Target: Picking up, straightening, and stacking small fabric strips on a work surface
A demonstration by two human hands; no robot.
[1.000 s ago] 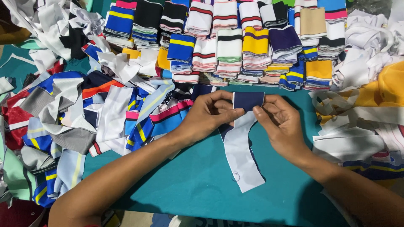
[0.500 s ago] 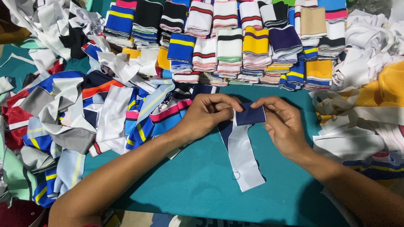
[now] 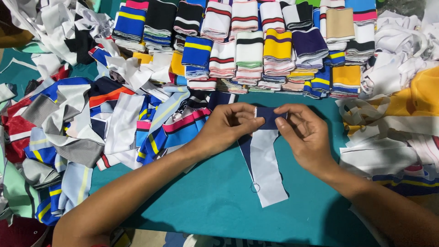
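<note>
Two bare hands fold a knit band over a teal table (image 3: 215, 201) heaped with fabric. The left hand (image 3: 226, 126) pinches the navy fold of the band (image 3: 267, 158) at its left end, thumb and fingertips closed on the cloth. The right hand (image 3: 304, 132) grips the same fold from the 3 o'clock side, thumb under and fingers curled over the top edge. The band sits at the table's centre, its navy top held just off the surface between both hands, while its white tail hangs toward 6 o'clock and lies flat on the teal. At 12 o'clock stand rows of folded striped stacks (image 3: 249, 50) in blue, white, yellow and black. A loose pile (image 3: 91, 123) of striped bands sprawls at 9 o'clock, and white and orange pieces (image 3: 402, 110) lie at 3 o'clock.
</note>
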